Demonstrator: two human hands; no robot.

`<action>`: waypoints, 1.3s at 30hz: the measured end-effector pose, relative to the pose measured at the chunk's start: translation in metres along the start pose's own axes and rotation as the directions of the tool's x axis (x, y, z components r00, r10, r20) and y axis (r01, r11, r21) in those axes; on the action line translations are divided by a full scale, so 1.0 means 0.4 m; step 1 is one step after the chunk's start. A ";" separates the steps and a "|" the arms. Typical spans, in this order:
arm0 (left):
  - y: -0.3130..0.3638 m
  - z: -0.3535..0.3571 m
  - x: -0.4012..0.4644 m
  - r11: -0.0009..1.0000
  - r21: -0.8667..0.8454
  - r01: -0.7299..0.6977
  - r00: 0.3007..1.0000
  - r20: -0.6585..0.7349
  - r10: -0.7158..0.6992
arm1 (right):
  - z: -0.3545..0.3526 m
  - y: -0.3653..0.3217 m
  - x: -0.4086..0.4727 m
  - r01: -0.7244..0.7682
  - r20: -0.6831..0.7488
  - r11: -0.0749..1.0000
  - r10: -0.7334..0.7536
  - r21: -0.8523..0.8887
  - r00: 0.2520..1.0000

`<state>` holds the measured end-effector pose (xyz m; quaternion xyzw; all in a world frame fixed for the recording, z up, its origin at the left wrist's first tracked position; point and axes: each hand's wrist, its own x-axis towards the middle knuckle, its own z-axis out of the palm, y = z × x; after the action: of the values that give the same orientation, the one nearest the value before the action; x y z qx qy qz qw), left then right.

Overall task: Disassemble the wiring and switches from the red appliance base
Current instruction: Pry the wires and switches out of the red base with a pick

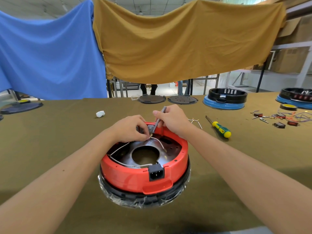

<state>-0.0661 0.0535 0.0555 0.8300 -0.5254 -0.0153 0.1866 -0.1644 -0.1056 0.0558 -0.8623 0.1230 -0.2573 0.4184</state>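
**A:** What is shown around the hands?

**B:** An olive-covered table (50,149) is seen beneath both hands. A blue cloth (47,53) and a mustard cloth (177,41) are hung well beyond them. The red appliance base (135,176) is set directly below the hands, between the forearms, with a black power socket (156,173) on its near wall.

**A:** And how are the hands placed?

**B:** They are held close together over the base's far rim. The end of a white wire (159,142) is pinched by the curled fingers of the left hand (130,130). A slim grey tool (159,118) is gripped like a pen by the right hand (172,119), its tip lowered to the wire end beside a grey switch (150,128).

**A:** What else is nearby?

**B:** To the right of the right hand, a yellow-and-green screwdriver (219,128) is laid, and farther right, loose switches and wires (280,118). A crumpled white scrap (100,114) is seen left of the left hand.
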 end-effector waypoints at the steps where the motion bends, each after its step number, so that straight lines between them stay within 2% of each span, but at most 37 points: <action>1: 0.001 0.000 0.000 1.000 -0.001 0.000 1.000 0.001 0.000 | 0.000 -0.002 -0.003 0.013 0.007 0.999 -0.012 -0.034 1.000; 5: 0.003 0.000 -0.002 1.000 0.011 -0.007 1.000 -0.011 0.007 | -0.001 -0.011 -0.011 0.045 0.046 0.991 -0.039 -0.130 0.998; 11: 0.001 -0.002 -0.004 1.000 -0.023 0.001 0.999 -0.039 -0.002 | 0.000 -0.014 -0.014 0.052 -0.034 0.997 -0.054 -0.060 0.998; 19: 0.006 -0.031 -0.022 0.981 -0.184 0.065 0.976 -0.194 -0.101 | 0.001 -0.002 -0.007 0.026 -0.064 0.997 -0.021 0.078 0.998; 21: 0.003 -0.051 -0.035 0.980 -0.133 0.146 0.970 -0.175 -0.168 | -0.003 -0.001 -0.007 0.024 -0.055 0.986 -0.015 0.168 0.998; 23: -0.002 -0.072 -0.062 0.947 -0.022 0.322 0.945 -0.053 -0.322 | -0.007 -0.001 -0.010 0.033 -0.040 0.977 -0.025 0.213 0.999; 25: 0.004 -0.087 -0.105 0.859 0.106 0.501 0.853 0.111 -0.510 | -0.008 -0.004 -0.013 0.043 -0.021 0.978 -0.040 0.202 0.999; 27: 0.018 -0.090 -0.142 0.796 0.117 0.594 0.773 0.192 -0.605 | -0.010 -0.008 -0.017 0.047 -0.016 0.981 -0.045 0.186 0.999; 30: 0.023 -0.087 -0.154 0.810 0.081 0.581 0.800 0.123 -0.587 | -0.025 -0.018 -0.021 0.053 -0.035 0.970 -0.046 0.237 0.998; 34: 0.005 -0.096 -0.108 0.879 0.186 0.440 0.888 0.056 -0.456 | -0.051 -0.028 -0.019 0.095 -0.063 0.959 -0.081 0.269 0.995; 39: -0.023 -0.093 -0.007 0.949 0.143 0.282 0.959 -0.012 -0.283 | -0.062 0.001 0.003 0.131 -0.030 0.989 -0.129 0.075 0.991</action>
<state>-0.0512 0.0701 0.0865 0.9078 -0.4018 -0.0077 0.1202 -0.1768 -0.1228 0.0687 -0.8486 0.0619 -0.2991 0.4319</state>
